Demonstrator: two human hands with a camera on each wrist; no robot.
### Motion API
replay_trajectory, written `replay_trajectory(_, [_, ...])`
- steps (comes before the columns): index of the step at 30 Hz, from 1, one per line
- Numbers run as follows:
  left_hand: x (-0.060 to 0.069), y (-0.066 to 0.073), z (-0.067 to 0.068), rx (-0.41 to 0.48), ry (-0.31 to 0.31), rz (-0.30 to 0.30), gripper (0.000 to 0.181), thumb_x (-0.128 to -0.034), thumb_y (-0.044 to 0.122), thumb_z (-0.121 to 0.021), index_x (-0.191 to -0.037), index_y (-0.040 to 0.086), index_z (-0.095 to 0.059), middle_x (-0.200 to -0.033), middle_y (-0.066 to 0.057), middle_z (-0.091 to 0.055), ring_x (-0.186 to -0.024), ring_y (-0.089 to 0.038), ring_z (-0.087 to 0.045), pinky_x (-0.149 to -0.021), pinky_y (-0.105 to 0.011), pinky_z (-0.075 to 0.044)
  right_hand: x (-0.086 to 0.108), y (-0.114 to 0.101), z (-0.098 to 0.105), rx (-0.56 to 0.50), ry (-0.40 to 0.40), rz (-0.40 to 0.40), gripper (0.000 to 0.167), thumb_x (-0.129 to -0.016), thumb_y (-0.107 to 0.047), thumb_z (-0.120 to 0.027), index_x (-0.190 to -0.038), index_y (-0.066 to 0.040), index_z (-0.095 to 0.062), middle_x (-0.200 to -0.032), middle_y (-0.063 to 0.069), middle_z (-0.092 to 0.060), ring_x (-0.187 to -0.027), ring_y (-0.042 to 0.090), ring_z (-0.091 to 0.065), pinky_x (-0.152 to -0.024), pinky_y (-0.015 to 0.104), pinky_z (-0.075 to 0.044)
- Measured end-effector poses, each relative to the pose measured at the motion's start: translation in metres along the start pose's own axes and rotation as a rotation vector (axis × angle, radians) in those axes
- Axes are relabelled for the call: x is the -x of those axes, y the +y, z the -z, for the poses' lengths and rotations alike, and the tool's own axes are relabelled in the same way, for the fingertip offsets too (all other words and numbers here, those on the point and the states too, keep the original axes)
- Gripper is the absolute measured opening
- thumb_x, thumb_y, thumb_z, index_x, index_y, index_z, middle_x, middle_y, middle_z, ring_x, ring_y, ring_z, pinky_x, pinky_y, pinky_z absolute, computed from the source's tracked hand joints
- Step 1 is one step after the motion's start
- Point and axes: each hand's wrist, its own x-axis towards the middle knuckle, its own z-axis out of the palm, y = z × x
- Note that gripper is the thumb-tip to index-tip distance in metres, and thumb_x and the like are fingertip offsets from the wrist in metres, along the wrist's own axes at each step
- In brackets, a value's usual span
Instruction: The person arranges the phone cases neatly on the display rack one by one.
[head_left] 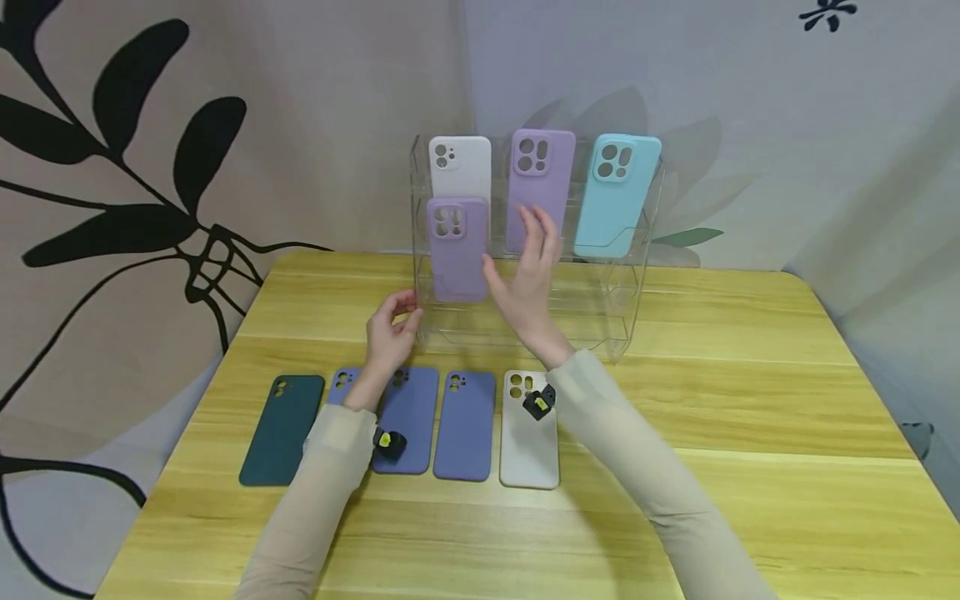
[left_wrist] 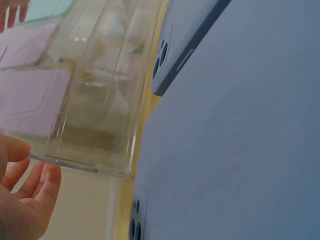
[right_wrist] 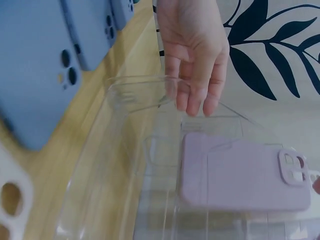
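A clear acrylic display rack point(head_left: 525, 321) stands toward the back of the table, holding phone cases. My left hand point(head_left: 393, 329) pinches its left side edge, thumb and fingers on either side of the clear wall in the left wrist view. On the lower tier at left leans a lilac phone case point(head_left: 459, 258). My right hand point(head_left: 531, 287) is raised in front of the rack with fingers extended, its thumb close to that case's right edge; contact is unclear. Behind are a white case point(head_left: 461, 171), a purple case point(head_left: 542, 187) and a light blue case point(head_left: 618, 196).
On the table point(head_left: 735, 433) in front of the rack lie a dark green case point(head_left: 281, 433), blue cases including one at centre point(head_left: 465, 429), and a white case point(head_left: 529, 450). My left forearm passes over part of the row. A patterned curtain point(head_left: 337, 125) hangs behind.
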Motion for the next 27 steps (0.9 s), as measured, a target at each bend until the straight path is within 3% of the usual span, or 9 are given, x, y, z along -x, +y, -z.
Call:
replay_trajectory(3, [0.002, 0.007, 0.000, -0.017, 0.006, 0.001, 0.027, -0.0870, -0.012, -0.055, -0.112, -0.020, -0.051, -0.108, -0.035, -0.056, -0.102, -0.043, -0.055, -0.085, -0.046, -0.050, 0.004, 0.005, 0.012, 0.010, -0.009, 0.003, 0.066, -0.074, -0.002, -0.073, -0.130, 0.008, -0.039, -0.131, 0.028, -0.033, -0.126, 0.032, -0.029, -0.108, 0.040, -0.022])
replay_trajectory(7, [0.001, 0.006, -0.001, -0.011, 0.010, 0.010, 0.027, -0.0867, -0.012, -0.055, -0.112, -0.019, -0.052, -0.107, -0.035, -0.056, -0.102, -0.042, -0.055, -0.084, -0.042, -0.051, 0.009, 0.011, 0.029, 0.010, -0.017, 0.001, 0.066, -0.075, -0.001, -0.072, -0.130, 0.009, -0.038, -0.132, 0.027, -0.032, -0.127, 0.032, -0.028, -0.107, 0.040, -0.023])
replay_trajectory(15, [-0.007, -0.029, -0.003, 0.010, 0.013, 0.009, 0.027, -0.0880, -0.007, -0.058, -0.114, -0.013, -0.054, -0.108, -0.029, -0.058, -0.103, -0.037, -0.056, -0.084, -0.039, -0.051, 0.019, 0.028, 0.062, 0.028, -0.013, -0.015, 0.061, -0.080, -0.003, -0.068, -0.131, 0.009, -0.038, -0.131, 0.029, -0.032, -0.127, 0.031, -0.030, -0.106, 0.042, -0.027])
replay_trajectory(21, [-0.008, -0.034, -0.004, 0.014, 0.019, 0.012, 0.028, -0.0875, -0.006, -0.058, -0.114, -0.012, -0.055, -0.107, -0.027, -0.059, -0.101, -0.033, -0.057, -0.081, -0.031, -0.052, 0.024, 0.045, 0.086, 0.052, 0.029, -0.032, 0.056, -0.081, -0.001, -0.065, -0.129, 0.010, -0.040, -0.129, 0.031, -0.034, -0.125, 0.031, -0.032, -0.104, 0.043, -0.028])
replay_trajectory(27, [-0.008, -0.033, -0.003, 0.017, 0.013, 0.017, 0.028, -0.0875, -0.007, -0.058, -0.115, -0.012, -0.055, -0.108, -0.027, -0.058, -0.103, -0.035, -0.057, -0.081, -0.026, -0.051, 0.025, 0.060, 0.110, 0.111, 0.008, -0.085, 0.056, -0.081, 0.002, -0.063, -0.130, 0.010, -0.038, -0.131, 0.027, -0.033, -0.128, 0.027, -0.030, -0.106, 0.040, -0.028])
